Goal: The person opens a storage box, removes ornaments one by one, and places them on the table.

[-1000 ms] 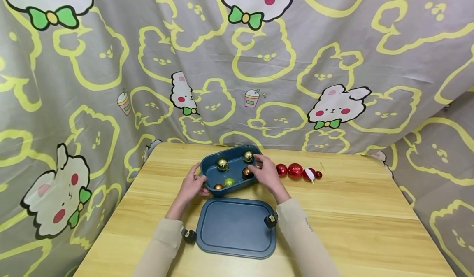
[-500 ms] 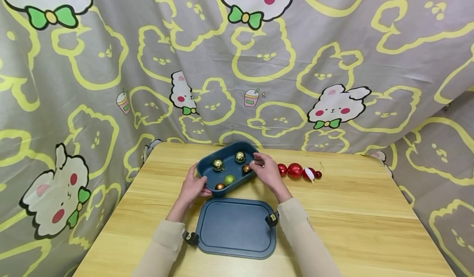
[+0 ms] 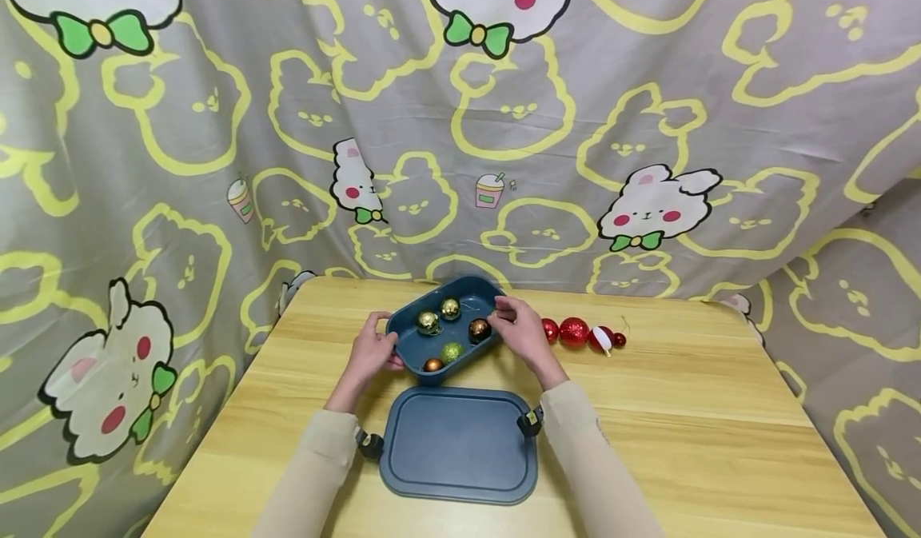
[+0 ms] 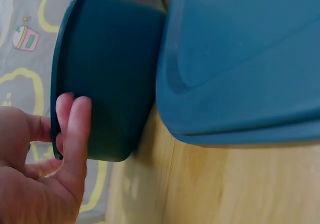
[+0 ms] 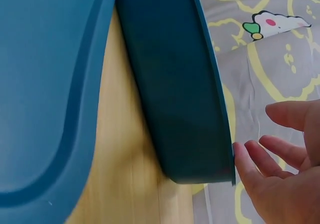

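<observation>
My left hand (image 3: 372,354) holds the left end of a dark blue plastic box (image 4: 115,78), fingers and thumb at the rim. At its right end my right hand (image 3: 521,332) touches the rim with its fingertips, thumb held apart in the right wrist view. Inside the box lie two shiny gold balls, one at the left (image 3: 428,322) and one nearer the middle (image 3: 449,308). A dark bronze ball (image 3: 479,330), a glittery green ball (image 3: 452,352) and a copper ball (image 3: 433,364) sit along the near wall. The box stands slanted, right end farther back.
A flat blue lid (image 3: 458,444) lies on the wooden table (image 3: 705,426) just in front of the box. Right of my right hand, red ornaments (image 3: 574,332) stand in a row, with a red-and-white one (image 3: 600,338) among them. A patterned curtain (image 3: 518,130) hangs behind.
The box has turned, its right end swinging back. One gold ball has rolled from the right end leftward, close to the other gold ball. The right fingers have drawn away from the bronze ball.
</observation>
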`<state>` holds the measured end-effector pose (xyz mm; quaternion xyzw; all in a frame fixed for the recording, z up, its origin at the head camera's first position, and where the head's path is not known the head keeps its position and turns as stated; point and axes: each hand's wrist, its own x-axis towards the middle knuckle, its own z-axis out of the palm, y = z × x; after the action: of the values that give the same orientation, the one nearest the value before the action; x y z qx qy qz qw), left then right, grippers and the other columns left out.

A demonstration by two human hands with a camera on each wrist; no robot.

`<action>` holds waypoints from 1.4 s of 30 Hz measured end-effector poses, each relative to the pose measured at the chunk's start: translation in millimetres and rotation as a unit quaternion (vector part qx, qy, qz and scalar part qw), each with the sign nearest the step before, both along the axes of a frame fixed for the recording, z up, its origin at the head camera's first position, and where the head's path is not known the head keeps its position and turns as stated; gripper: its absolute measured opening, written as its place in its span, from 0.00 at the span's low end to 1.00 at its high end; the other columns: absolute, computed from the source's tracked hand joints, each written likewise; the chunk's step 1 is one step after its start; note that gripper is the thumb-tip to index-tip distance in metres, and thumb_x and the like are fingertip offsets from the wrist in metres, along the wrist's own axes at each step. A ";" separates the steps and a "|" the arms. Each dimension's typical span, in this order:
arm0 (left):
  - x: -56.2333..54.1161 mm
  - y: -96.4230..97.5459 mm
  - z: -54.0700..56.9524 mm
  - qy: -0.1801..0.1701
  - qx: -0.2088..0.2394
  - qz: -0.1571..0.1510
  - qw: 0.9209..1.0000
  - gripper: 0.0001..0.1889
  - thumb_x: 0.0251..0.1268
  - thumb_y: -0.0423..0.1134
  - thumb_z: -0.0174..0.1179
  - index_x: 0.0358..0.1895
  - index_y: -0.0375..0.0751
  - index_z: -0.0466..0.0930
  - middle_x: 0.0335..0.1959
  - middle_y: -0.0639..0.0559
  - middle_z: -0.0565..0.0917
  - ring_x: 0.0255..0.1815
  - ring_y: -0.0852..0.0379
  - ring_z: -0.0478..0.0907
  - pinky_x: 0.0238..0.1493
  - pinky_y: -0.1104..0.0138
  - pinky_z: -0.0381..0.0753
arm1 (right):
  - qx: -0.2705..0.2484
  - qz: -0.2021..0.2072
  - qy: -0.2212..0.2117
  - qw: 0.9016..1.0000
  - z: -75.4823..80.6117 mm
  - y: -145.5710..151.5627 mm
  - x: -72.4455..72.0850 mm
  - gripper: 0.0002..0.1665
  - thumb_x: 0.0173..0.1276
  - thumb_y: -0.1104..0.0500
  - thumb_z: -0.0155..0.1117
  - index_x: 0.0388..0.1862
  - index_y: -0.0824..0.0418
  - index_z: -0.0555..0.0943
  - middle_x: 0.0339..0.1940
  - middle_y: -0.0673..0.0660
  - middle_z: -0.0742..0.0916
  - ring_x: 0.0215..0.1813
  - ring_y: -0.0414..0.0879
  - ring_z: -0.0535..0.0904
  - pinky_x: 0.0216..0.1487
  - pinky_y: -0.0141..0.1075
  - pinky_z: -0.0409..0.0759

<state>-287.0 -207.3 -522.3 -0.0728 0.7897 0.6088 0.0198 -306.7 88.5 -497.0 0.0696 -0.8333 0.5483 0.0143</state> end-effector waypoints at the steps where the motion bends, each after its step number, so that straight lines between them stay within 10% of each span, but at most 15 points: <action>1: 0.0 0.3 0.6 -0.003 0.002 -0.003 1.000 0.29 0.72 0.28 0.51 0.76 0.44 0.63 0.28 0.30 0.83 0.14 0.55 0.82 0.25 0.55 0.92 | 0.004 -0.004 0.000 1.000 0.1 0.5 -2.1 0.29 0.74 0.60 0.67 0.72 0.65 0.76 0.66 0.68 0.81 0.67 0.60 0.79 0.66 0.53 0.83; 12: 5.1 5.3 -0.4 -0.016 0.013 0.022 1.000 0.22 0.76 0.32 0.47 0.69 0.41 0.70 0.15 0.45 0.78 0.13 0.55 0.82 0.26 0.53 0.92 | 0.058 0.002 0.023 0.998 14.2 -18.9 -17.8 0.33 0.74 0.61 0.66 0.75 0.69 0.71 0.68 0.70 0.80 0.68 0.63 0.78 0.70 0.54 0.79; 23: 11.8 9.9 -1.6 -0.011 0.017 0.013 1.000 0.20 0.75 0.31 0.47 0.67 0.39 0.69 0.16 0.42 0.79 0.13 0.54 0.83 0.26 0.52 0.92 | 0.090 -0.060 -0.043 0.993 15.3 -53.4 -38.6 0.39 0.75 0.56 0.61 0.77 0.74 0.64 0.77 0.74 0.70 0.78 0.68 0.64 0.79 0.56 0.69; 28: 13.3 11.1 -3.3 -0.014 0.016 0.011 1.000 0.21 0.75 0.32 0.47 0.68 0.40 0.69 0.16 0.42 0.80 0.14 0.54 0.83 0.26 0.52 0.92 | 0.182 -0.090 -0.032 0.979 12.4 -59.7 -48.1 0.14 0.69 0.61 0.59 0.38 0.73 0.85 0.43 0.70 0.88 0.53 0.64 0.83 0.59 0.51 0.84; 31: 13.0 12.4 -3.5 -0.014 0.018 0.013 1.000 0.21 0.74 0.32 0.47 0.68 0.40 0.69 0.16 0.43 0.80 0.14 0.54 0.83 0.26 0.52 0.92 | 0.222 -0.093 -0.041 0.970 12.3 -61.3 -54.0 0.22 0.69 0.62 0.58 0.13 0.61 0.74 0.18 0.58 0.80 0.32 0.57 0.79 0.39 0.45 0.82; 42: 14.9 13.4 -2.1 -0.017 0.026 0.015 0.999 0.21 0.75 0.32 0.48 0.68 0.41 0.69 0.16 0.44 0.78 0.15 0.54 0.84 0.28 0.54 0.92 | 0.318 -0.047 -0.038 0.946 7.2 -60.9 -67.7 0.19 0.68 0.61 0.67 0.18 0.57 0.72 0.22 0.54 0.76 0.31 0.51 0.75 0.38 0.43 0.79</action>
<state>-272.1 -193.9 -524.5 -0.0942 0.7721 0.6279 0.0262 -374.3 27.7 -489.9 0.0106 -0.9666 0.2558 -0.0149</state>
